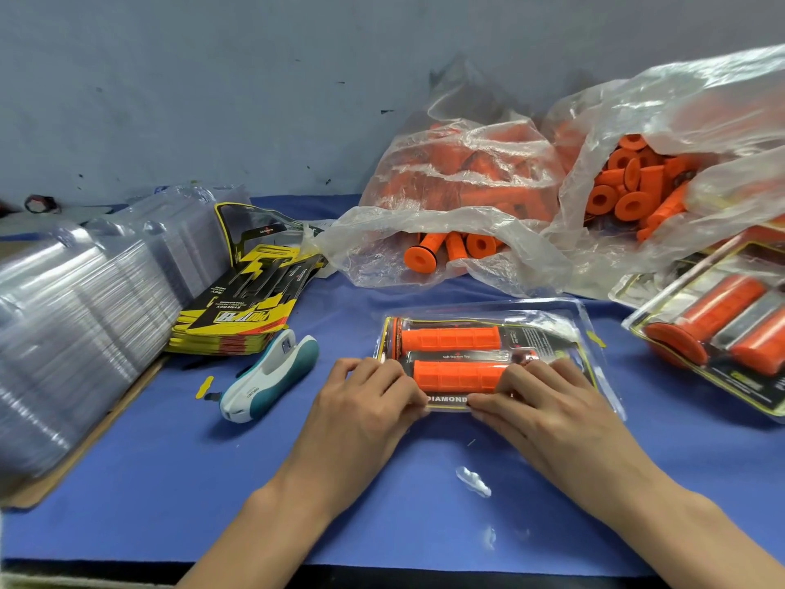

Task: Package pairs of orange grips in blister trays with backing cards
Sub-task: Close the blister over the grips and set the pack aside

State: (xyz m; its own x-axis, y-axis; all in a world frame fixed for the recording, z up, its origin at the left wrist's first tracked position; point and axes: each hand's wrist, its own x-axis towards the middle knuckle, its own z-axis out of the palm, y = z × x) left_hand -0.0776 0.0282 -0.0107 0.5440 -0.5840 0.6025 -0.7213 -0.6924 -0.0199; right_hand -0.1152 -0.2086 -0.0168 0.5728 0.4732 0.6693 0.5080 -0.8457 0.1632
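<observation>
Nearest the camera, both forearms reach in over the blue tabletop [170, 482], so that the two hands meet on the near edge of one pack. The left hand [365, 401] and the right hand [539, 397] lie palm down, side by side, on the clear blister tray [569, 316]. Their fingers [516, 376] are gently bent and seem to press down on the near rim and on the nearer of the two orange grips [454, 374]; whether the thumbs pinch the rim from beneath I cannot tell. The pressure looks meant to seat the tray against its backing card [446, 399], which shows printed lettering between the hands. The grips lie side by side in the tray's pockets, lengthways across the view, so this pack looks close to being closed.

Just left of the hands lies a white and teal stapler [272, 376], within easy reach, probably for fastening the pack. Beyond it is a stack of yellow and black cards [238, 316], and further left a tall pile of empty clear trays [80, 316], both at hand for the next pack. At the right edge lies a finished pack [722, 329], set aside.

Furthest back, against the grey wall [212, 99], two open plastic bags [458, 197] spill loose grips toward the work area, mouths facing the person for quick picking.
</observation>
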